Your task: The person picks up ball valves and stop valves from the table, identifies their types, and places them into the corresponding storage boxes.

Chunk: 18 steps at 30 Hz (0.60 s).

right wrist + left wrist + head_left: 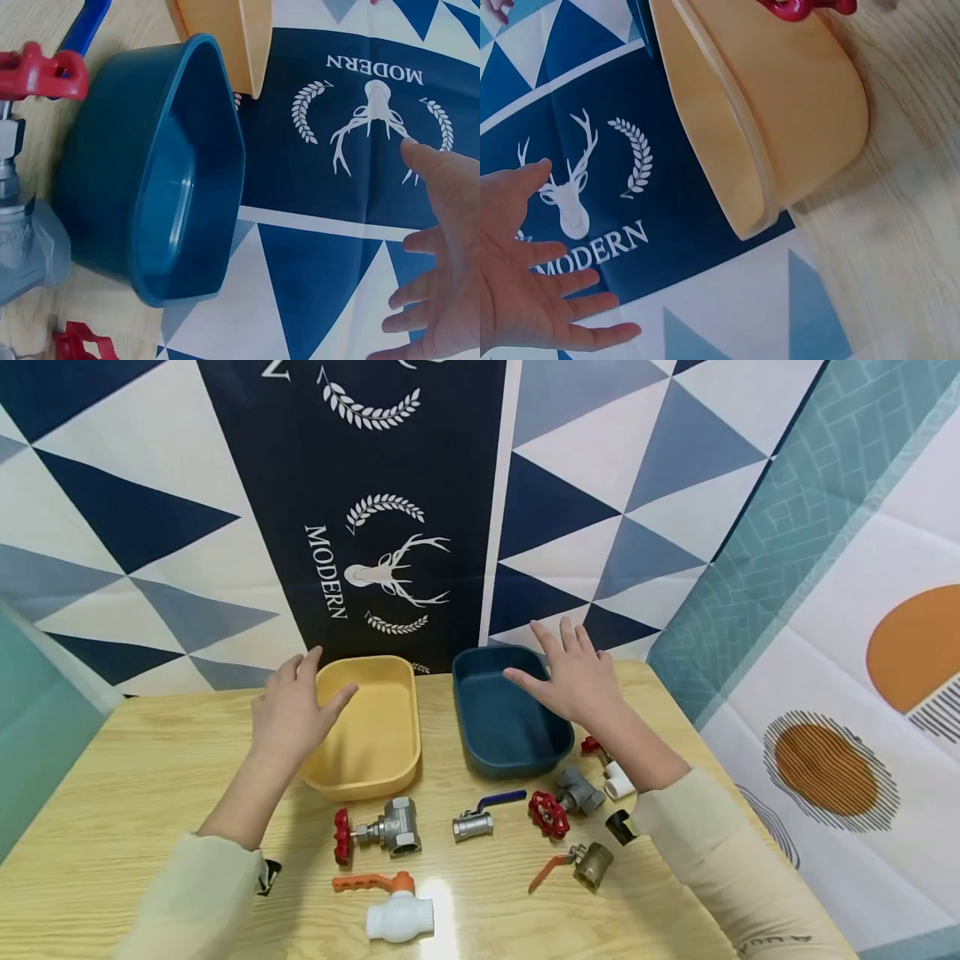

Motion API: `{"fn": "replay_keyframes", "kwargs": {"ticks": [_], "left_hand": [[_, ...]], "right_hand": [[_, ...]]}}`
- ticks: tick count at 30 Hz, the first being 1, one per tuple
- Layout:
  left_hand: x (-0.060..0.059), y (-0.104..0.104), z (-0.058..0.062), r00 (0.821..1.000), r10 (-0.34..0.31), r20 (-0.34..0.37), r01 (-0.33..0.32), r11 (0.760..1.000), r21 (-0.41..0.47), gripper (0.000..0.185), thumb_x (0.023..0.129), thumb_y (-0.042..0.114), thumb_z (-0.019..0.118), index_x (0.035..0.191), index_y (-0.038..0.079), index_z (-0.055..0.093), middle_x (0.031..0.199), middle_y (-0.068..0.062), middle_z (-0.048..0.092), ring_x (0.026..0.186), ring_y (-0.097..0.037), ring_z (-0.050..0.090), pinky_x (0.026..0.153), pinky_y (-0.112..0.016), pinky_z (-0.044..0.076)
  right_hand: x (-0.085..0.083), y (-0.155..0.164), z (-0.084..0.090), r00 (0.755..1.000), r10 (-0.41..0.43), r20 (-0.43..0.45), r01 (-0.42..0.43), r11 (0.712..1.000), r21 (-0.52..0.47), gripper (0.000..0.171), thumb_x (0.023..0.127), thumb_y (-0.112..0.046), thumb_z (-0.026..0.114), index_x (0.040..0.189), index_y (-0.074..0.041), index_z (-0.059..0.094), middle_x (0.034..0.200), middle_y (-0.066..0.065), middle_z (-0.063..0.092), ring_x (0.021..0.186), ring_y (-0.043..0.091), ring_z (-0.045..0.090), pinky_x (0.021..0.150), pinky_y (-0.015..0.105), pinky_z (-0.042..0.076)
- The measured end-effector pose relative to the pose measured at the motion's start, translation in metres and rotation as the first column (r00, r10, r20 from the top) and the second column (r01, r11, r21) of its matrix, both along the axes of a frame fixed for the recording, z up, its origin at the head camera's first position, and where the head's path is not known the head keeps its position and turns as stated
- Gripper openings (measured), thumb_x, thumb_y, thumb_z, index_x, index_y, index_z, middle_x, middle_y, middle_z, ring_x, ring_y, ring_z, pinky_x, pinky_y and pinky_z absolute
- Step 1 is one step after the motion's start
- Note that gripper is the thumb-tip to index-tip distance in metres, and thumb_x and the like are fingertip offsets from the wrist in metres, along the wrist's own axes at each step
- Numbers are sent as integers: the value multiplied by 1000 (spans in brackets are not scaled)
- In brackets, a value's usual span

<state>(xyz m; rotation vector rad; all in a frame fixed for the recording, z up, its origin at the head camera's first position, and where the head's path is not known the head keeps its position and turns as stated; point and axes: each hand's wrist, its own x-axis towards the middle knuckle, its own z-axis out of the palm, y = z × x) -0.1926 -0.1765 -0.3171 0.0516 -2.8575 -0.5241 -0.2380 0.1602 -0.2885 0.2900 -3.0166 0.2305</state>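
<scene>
My left hand (pixel 291 710) hovers over the left side of a yellow plastic bin (pixel 367 718), its fingers spread and holding nothing. Above the far right part of a dark blue bin (pixel 498 718) is my right hand (pixel 576 677), also with spread fingers and nothing in its grasp. The left wrist view shows the left hand (pixel 532 285) apart from the yellow bin's wall (pixel 810 97). In the right wrist view, the right hand (pixel 450 255) is clear of the blue bin's side (pixel 105 150).
Nearer on the wooden table lie a red-wheeled gate valve (pixel 397 828), a white ball valve (pixel 401 917), a blue-levered ball valve (pixel 472 825), a grey red-wheeled valve (pixel 577 792) and a brass ball valve (pixel 594 867). My right forearm partly covers a white-ended valve (pixel 618 781). Patterned cloth (pixel 420 485) hangs behind.
</scene>
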Motion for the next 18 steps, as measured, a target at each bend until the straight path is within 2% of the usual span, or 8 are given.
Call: {"fn": "replay_keyframes", "kwargs": {"ticks": [3, 7, 13, 18], "left_hand": [[1, -6, -1, 1000, 0, -24, 1, 1000, 31, 75, 91, 52, 50, 144, 3, 29, 138, -30, 37, 122, -50, 37, 90, -66, 37], [1, -14, -1, 1000, -3, -28, 5, 995, 97, 74, 91, 49, 52, 143, -1, 31, 136, -31, 38, 122, -49, 37, 93, -64, 37], [1, -24, -3, 1000, -18, 4, 17, 978, 209, 74, 91, 46, 53, 142, -3, 31, 135, -32, 39, 122, -48, 38, 98, -61, 35], [2, -29, -9, 998, -40, 42, 27, 958, 286, 73, 92, 45, 53, 142, -4, 30, 134, -33, 40, 120, -49, 41, 97, -60, 36]], "right_hand": [[1, 4, -1, 1000, 7, -13, -7, 1000, -5, 87, 82, -73, 41, 151, -24, 18, 155, 20, 16, 139, 43, 22, 102, 68, 25], [2, 8, -1, 999, 22, -23, -23, 1000, -14, 85, 84, -69, 45, 149, -19, 24, 151, 23, 25, 132, 46, 33, 100, 65, 33], [2, 16, -3, 999, 31, -9, -31, 997, -74, 81, 84, -64, 51, 145, -13, 34, 146, 22, 36, 128, 43, 39, 98, 60, 38], [4, 22, -9, 1000, 10, 22, -7, 993, -120, 79, 84, -62, 52, 142, -10, 39, 142, 21, 41, 125, 40, 43, 96, 57, 41]]}}
